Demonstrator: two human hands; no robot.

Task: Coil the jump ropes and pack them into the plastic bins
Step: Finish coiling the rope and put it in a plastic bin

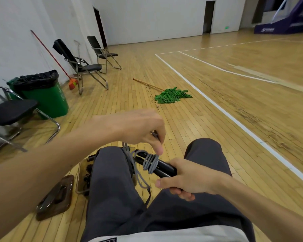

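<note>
I sit with my knees in grey trousers over a wooden gym floor. My right hand [187, 179] grips the two black jump rope handles [162, 167] held side by side. Several turns of grey rope [150, 162] are wound around the handles. My left hand [143, 127] pinches the grey rope just above the wound turns. Loose loops of rope hang down between my knees. A clear brownish plastic bin [80, 173] stands on the floor beside my left knee, partly hidden by my leg, with dark items inside. Its lid [57, 196] lies on the floor to the left.
A green mop [171, 96] lies on the floor ahead. A green trash can [47, 96] with a black liner, folding chairs [84, 67] and a red broom [72, 83] stand along the left wall. White court lines run to the right.
</note>
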